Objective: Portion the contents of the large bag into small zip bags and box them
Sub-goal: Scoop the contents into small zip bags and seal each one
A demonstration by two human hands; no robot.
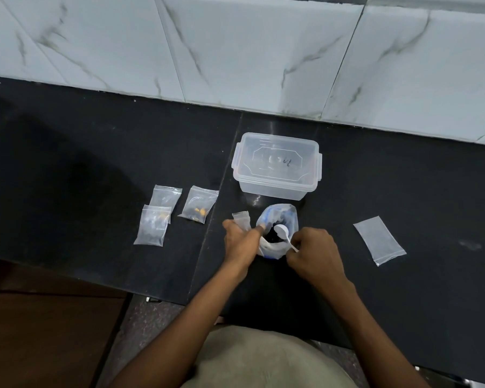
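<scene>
Three filled zip bags [155,219] lie on the counter [95,163] left of the big bag [277,233], which stands upright near the front edge, mouth facing up, its long axis roughly vertical. The left hand [240,242] grips an empty zip bag [242,219] and hooks one finger over the big bag's rim; the right hand [312,250] pinches the spoon [284,233], bowl down in the mouth, handle slanting toward the right wrist. Risk: the soft bag may tip or collapse if the rim finger slips, spilling its dark contents. Risk: a loaded spoon may miss the small bag's narrow opening. The box [277,166] sits behind, lid on. One spare bag [379,240] lies well to the right.
</scene>
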